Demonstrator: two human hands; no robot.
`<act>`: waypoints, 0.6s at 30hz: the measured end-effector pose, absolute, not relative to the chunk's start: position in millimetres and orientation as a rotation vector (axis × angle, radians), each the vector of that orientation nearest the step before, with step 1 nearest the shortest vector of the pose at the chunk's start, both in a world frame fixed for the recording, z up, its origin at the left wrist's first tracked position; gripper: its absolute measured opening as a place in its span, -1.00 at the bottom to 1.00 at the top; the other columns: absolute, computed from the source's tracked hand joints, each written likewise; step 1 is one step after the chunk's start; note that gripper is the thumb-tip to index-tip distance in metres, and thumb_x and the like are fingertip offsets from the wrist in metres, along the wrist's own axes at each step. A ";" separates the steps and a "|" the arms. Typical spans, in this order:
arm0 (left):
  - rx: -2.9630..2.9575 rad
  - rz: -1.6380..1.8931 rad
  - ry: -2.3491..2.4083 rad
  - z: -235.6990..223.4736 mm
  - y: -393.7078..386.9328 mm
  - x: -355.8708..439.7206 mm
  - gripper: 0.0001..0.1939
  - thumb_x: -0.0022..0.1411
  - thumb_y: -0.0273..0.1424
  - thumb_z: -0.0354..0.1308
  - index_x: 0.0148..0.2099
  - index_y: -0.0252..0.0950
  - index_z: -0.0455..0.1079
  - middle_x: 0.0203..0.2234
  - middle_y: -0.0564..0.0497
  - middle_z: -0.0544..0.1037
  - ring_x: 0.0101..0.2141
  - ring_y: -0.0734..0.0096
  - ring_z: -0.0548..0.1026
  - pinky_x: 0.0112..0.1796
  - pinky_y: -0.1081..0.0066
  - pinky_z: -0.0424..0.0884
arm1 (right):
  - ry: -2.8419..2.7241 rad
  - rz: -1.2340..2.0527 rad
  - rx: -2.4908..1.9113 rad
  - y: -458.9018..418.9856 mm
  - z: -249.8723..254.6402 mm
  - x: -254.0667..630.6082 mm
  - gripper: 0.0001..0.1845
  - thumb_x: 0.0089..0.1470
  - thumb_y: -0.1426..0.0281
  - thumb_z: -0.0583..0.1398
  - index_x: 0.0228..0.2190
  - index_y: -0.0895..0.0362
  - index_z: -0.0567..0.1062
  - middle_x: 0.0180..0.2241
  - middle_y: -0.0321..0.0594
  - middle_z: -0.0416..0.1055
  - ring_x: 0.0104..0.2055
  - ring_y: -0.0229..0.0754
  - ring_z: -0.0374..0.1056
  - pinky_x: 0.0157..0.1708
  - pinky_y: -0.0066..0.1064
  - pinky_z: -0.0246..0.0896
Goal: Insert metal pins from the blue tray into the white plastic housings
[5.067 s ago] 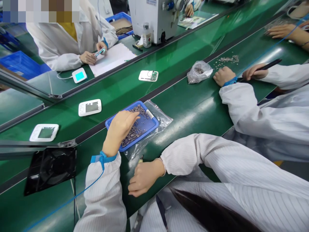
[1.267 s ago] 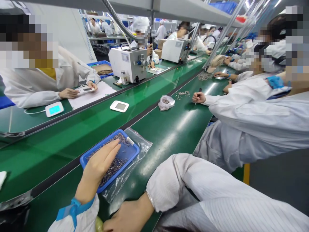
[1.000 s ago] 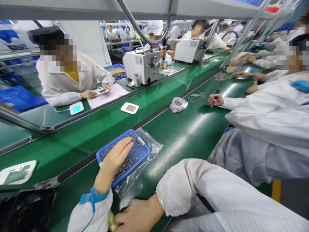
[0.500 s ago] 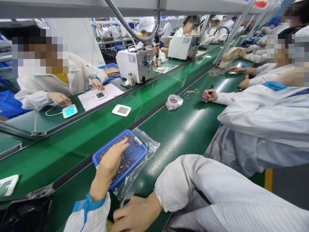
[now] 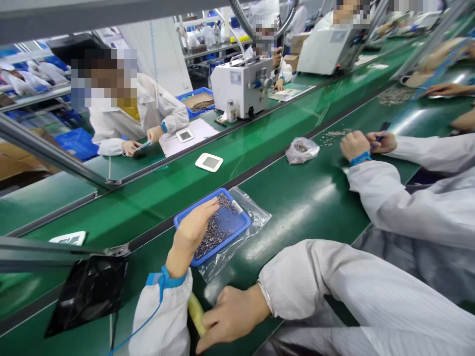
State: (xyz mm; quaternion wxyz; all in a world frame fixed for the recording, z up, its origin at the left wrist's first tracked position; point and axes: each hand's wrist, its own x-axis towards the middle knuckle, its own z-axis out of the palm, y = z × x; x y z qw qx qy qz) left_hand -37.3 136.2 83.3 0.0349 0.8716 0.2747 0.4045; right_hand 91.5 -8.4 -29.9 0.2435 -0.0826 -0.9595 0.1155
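Note:
My left hand [image 5: 193,227] reaches over a shallow blue tray [image 5: 243,222] with its fingers stretched out and nothing visible in them. Dark little screws [image 5: 213,237] lie in the tray in loose heaps. Beneath it is a clear plastic bag [image 5: 256,207]. A blue wrist strap [image 5: 166,280] with a thin cord circles my left wrist. Low in front of me, my right hand [image 5: 233,316] is closed on a yellow rod-shaped tool [image 5: 196,311]. Its far end is hidden behind my left sleeve, and its kind cannot be made out.
White device housings with screens, one [image 5: 209,162] beyond the tray and another [image 5: 70,238] at left, lie on the green belt. A black fan-like box [image 5: 91,289] stands at left. A bag of small parts [image 5: 302,150] sits near a co-worker's hands [image 5: 354,146]. Another person works opposite.
The view has swung left. My left hand stays over the tray, and more of the yellow tool shows by my right hand. The co-worker at right has both hands together; the person opposite holds another item.

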 end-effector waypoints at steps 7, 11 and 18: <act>2.697 1.238 0.852 85.2 134.7 -36.2 -0.61 0.40 -0.61 0.00 0.18 -0.24 0.40 0.11 -0.08 0.54 0.13 0.35 0.52 0.16 0.25 0.51 | -2.579 0.316 -0.240 -7.0 -27.3 94.9 -0.64 0.27 0.31 0.06 0.04 -0.03 0.49 -0.32 -0.46 0.47 -0.55 -0.43 0.22 -0.71 -0.44 -0.09; 2.716 1.224 0.834 86.4 134.1 -34.9 -0.59 0.38 -0.65 0.00 0.18 -0.25 0.40 0.12 -0.10 0.54 0.14 0.36 0.50 0.16 0.28 0.50 | -2.546 0.335 -0.164 -4.0 -25.5 95.4 -0.65 0.26 0.34 0.07 0.02 0.01 0.50 -0.34 -0.44 0.47 -0.48 -0.44 0.29 -0.68 -0.46 -0.08; 2.722 1.252 0.825 88.4 133.2 -34.7 -0.57 0.37 -0.66 0.00 0.19 -0.23 0.39 0.11 -0.10 0.54 0.12 0.34 0.52 0.14 0.24 0.52 | -2.628 0.331 -0.281 -3.1 -19.8 96.3 -0.66 0.23 0.32 0.12 0.01 -0.02 0.50 -0.25 -0.43 0.52 -0.41 -0.38 0.33 -0.62 -0.40 -0.03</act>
